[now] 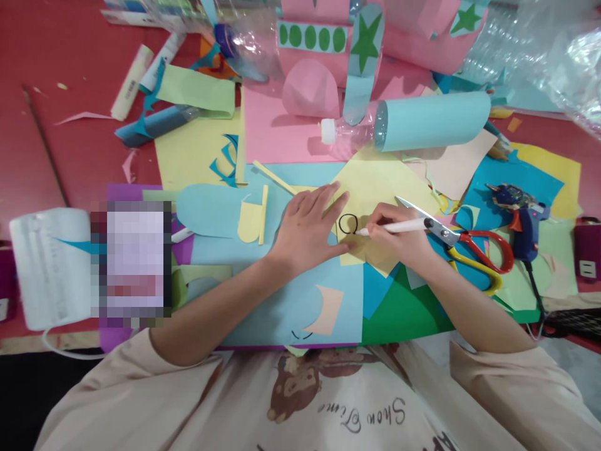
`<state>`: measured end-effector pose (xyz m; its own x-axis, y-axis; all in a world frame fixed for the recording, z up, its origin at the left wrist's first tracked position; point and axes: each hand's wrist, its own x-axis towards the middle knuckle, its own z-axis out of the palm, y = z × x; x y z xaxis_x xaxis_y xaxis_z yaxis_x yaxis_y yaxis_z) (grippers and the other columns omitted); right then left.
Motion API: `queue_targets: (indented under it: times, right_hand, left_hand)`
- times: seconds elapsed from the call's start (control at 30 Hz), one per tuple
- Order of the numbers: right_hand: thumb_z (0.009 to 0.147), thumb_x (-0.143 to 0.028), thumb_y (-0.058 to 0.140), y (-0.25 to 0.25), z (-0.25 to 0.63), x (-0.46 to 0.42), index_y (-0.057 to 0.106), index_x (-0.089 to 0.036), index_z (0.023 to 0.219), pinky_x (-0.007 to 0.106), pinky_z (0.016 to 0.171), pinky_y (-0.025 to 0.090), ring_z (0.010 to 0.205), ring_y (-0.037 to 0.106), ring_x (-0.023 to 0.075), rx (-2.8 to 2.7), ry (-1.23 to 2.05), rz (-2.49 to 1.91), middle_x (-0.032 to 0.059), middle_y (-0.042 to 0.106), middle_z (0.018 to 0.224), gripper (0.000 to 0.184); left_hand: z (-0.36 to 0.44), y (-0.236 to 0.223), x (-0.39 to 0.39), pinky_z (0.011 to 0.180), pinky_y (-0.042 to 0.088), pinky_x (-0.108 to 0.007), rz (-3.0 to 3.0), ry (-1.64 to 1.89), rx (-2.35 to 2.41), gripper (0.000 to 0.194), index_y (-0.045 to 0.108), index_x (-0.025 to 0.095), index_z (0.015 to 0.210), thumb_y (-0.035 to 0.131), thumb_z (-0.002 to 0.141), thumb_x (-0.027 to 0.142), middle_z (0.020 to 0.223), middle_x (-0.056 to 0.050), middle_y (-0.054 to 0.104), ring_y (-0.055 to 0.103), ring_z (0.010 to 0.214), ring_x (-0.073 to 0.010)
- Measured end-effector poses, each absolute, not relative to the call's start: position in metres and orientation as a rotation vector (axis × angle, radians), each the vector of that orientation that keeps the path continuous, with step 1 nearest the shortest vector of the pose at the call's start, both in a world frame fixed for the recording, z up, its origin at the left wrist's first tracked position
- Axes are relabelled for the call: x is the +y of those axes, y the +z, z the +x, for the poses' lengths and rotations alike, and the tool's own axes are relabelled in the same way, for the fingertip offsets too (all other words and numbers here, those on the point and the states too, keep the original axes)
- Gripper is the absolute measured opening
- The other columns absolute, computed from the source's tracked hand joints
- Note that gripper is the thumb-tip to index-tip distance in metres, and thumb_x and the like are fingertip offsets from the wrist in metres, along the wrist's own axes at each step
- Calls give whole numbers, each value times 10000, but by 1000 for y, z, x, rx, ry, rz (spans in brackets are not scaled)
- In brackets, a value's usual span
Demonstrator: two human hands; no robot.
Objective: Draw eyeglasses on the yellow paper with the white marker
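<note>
Pale shirt is hanging closest to my view, showing a brown bear print and lettering that is reading upside down. Just beyond it, a light blue sheet is lying on the desk, and a peach scrap is resting on it. My left fingers are spreading flat over the papers, the thumb stretching out to the side. My right fingers are pinching a white marker close to its tip, and the tip is touching the yellow paper between my two hands, right beside a black rounded line whose ends are almost meeting. Just right of that hand, scissors with red and yellow handles are lying with their blades parting slightly, and a blue glue gun is resting farther to the right. On my left, a blurred-out screen is sitting beside a white packet, and a yellow cutout is lying between the screen and my left hand. Farther off, a bottle wrapped in light blue paper is lying on its side, its white cap pointing left. Behind it, a pink paper piece is carrying green ovals, and a green star is showing on a light blue strip. At the far right, clear plastic is crumpling and catching the light.
</note>
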<state>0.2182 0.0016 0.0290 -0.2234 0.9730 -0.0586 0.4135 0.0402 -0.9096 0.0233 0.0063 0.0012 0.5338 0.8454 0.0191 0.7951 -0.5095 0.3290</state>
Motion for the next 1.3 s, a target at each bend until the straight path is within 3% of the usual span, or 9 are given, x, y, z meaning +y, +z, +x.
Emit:
queue_targets:
  times: [0.47, 0.63, 0.73, 0.93, 1.3]
  right_hand:
    - [767, -244, 588, 24, 219, 1, 540, -194, 633, 237, 462, 312, 491, 444, 83, -1660, 1242, -1336, -30, 557, 557, 150]
    - [880, -334, 560, 23, 221, 0, 646, -208, 824, 276, 601, 501, 648, 629, 143, -1466, 1287, -1250, 9, 664, 694, 163]
    - [924, -442, 540, 20, 220, -2, 653, -226, 980, 296, 696, 559, 747, 692, 159, -1400, 1285, -1211, 27, 699, 828, 251]
    - [930, -500, 556, 9, 220, -4, 583, -249, 1158, 281, 705, 572, 824, 729, 165, -1444, 1261, -1236, 48, 686, 1054, 340]
    - [920, -539, 553, 8, 222, -3, 564, -240, 1176, 343, 842, 569, 962, 703, 199, -1458, 1235, -1287, 70, 680, 1080, 394]
  left_hand:
    - [22, -3, 6, 1146, 314, -527, 2513, 299, 1347, 759, 420, 179, 1456, 665, 800, 474, 1546, -170, 400, 399, 1406, -357]
    - [23, -2, 6, 1148, 306, -532, 2487, 277, 1366, 776, 416, 204, 1454, 682, 785, 493, 1557, -159, 379, 381, 1414, -360]
    - [24, -2, 7, 1137, 316, -524, 2487, 276, 1393, 790, 422, 185, 1451, 687, 783, 514, 1532, -173, 405, 384, 1403, -368]
    - [23, -3, 8, 1090, 358, -489, 2508, 300, 1412, 760, 444, 183, 1432, 635, 806, 569, 1441, -160, 501, 466, 1316, -353]
    - [18, 0, 10, 1097, 338, -473, 2564, 293, 1314, 686, 437, 145, 1432, 542, 825, 447, 1504, -138, 458, 435, 1345, -332]
